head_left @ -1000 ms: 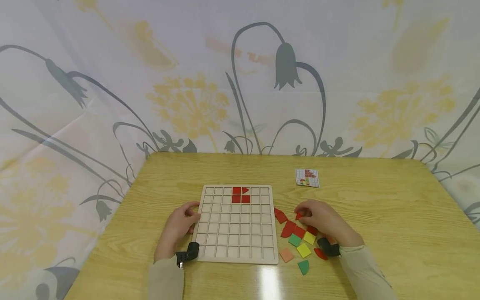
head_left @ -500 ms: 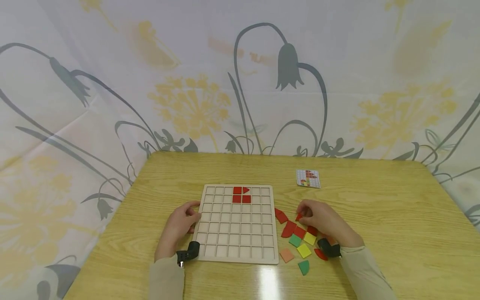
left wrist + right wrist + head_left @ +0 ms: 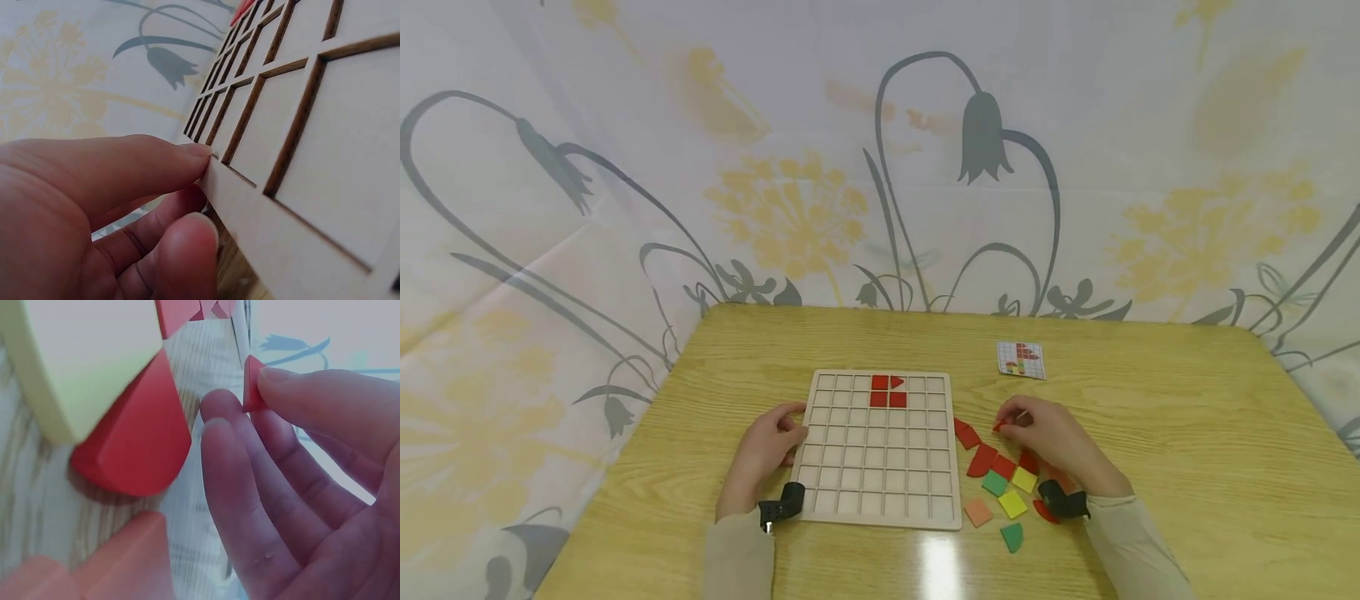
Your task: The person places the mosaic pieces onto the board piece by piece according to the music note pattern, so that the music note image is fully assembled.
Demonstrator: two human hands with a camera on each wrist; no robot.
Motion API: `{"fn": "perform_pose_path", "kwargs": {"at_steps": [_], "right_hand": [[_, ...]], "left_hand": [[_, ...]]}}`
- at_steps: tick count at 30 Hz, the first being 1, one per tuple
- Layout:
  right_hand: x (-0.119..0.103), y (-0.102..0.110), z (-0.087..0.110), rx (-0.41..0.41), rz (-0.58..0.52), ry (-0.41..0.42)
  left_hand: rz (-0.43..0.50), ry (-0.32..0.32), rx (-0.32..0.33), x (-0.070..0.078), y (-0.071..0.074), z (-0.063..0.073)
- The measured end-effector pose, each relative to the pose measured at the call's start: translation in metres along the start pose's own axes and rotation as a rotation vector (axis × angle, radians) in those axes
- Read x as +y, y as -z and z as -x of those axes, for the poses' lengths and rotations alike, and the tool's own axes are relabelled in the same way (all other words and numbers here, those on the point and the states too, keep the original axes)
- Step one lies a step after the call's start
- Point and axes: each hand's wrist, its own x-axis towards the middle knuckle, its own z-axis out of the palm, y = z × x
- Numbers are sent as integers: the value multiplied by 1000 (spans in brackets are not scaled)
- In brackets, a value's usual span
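My left hand [image 3: 766,442] holds the left edge of a pale wooden grid board [image 3: 857,458]. In the left wrist view, one fingertip [image 3: 199,153] lies on the rim while other fingers curl beside and below it. Red squares [image 3: 878,400] and a red triangle [image 3: 897,382] occupy cells near the board's far edge. To the right of the board, my right hand [image 3: 1051,433] pinches a small red triangular tile [image 3: 251,386] between thumb and fingers. Loose tiles lie below and left of that hand, among them a red rounded piece [image 3: 140,437].
Between board and right hand lie a red quarter-round [image 3: 981,461], a green square [image 3: 995,482], yellow squares [image 3: 1012,503], an orange square [image 3: 978,512] and a green quarter-round [image 3: 1012,537]. A pattern card [image 3: 1021,360] lies farther back on the wooden table [image 3: 1187,417], before a flowered cloth [image 3: 820,100].
The red triangular tile has turned a little in my right hand's fingers and shows more edge-on. My left hand stays at the board's edge. The whole head view has shifted slightly.
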Motion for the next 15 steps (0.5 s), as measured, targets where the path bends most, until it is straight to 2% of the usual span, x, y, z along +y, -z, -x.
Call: {"fn": "perform_pose_path", "kwargs": {"at_steps": [5, 15], "right_hand": [[-2, -2, -1, -16, -13, 21], [-13, -7, -7, 3, 10, 119]], "left_hand": [[-6, -6, -3, 0, 0, 1], [5, -19, -7, 0, 1, 0]]}}
